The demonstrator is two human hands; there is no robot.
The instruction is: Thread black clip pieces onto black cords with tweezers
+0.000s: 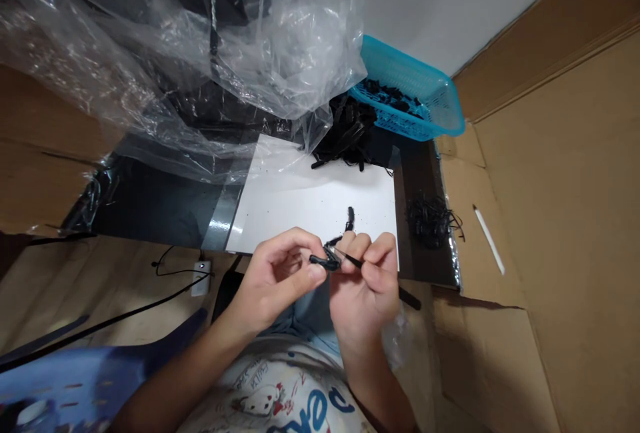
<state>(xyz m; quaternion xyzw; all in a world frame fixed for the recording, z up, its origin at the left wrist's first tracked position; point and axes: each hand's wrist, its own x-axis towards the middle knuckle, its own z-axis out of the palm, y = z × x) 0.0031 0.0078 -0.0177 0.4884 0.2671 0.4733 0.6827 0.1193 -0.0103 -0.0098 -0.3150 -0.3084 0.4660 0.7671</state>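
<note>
Head cam: L hand (273, 279) & R hand (366, 283) close together, L pinching small black plastic part (325, 261), R gripping thin black rod (353, 259) against it, above white sheet (310, 199); blue basket (407, 79) beyond.

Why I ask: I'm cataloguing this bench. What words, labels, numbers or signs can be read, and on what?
White printed T-shirt: large blue letters, cut off by the picture's edge, perhaps "dea", uncertain.
Same shirt, smaller print: too small to read.
No other text can be read.
</note>
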